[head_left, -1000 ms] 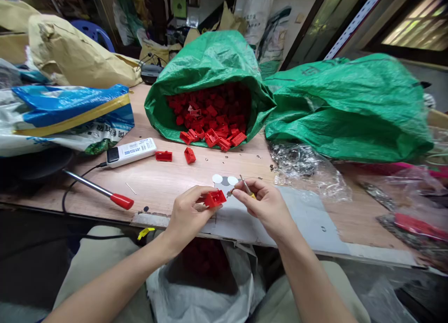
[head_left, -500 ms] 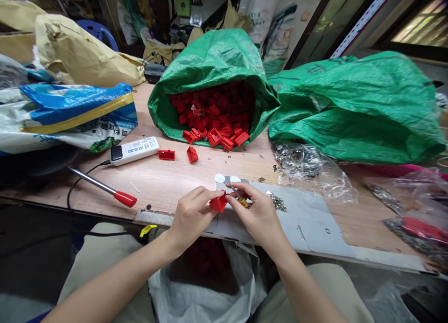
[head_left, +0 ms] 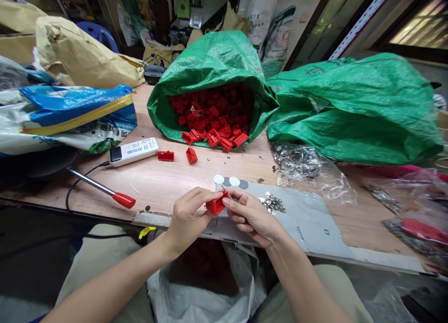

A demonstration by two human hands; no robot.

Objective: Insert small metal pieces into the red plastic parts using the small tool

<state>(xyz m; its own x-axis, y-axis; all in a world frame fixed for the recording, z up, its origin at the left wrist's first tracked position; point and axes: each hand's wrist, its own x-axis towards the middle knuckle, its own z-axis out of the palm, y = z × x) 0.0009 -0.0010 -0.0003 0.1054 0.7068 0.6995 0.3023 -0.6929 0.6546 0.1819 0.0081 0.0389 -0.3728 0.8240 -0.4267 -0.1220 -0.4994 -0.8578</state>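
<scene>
My left hand (head_left: 189, 213) grips a small red plastic box (head_left: 214, 204) between thumb and fingers, its open side tilted toward my right hand. My right hand (head_left: 250, 214) is closed at the box's right edge, fingertips touching it. A thin metal shaft (head_left: 225, 189) shows by these fingertips; it belongs to a small screwdriver whose yellow handle is now hidden in the palm. Below the box a thin dark rod sticks down, and what it belongs to is unclear. Small metal pieces (head_left: 273, 203) lie in a pile on the grey sheet (head_left: 308, 220) just right of my right hand.
A green sack (head_left: 213, 57) full of red boxes lies open behind my hands; two red boxes (head_left: 165, 156) lie before it. Left are a white power bank (head_left: 134, 151) and a red-handled lever (head_left: 123, 200). A white sack (head_left: 171, 285) hangs below the table edge.
My right hand has turned and its fingers have curled in, so the screwdriver's yellow handle no longer shows. The red box has shifted slightly left and tilted. More of the metal pile is visible.
</scene>
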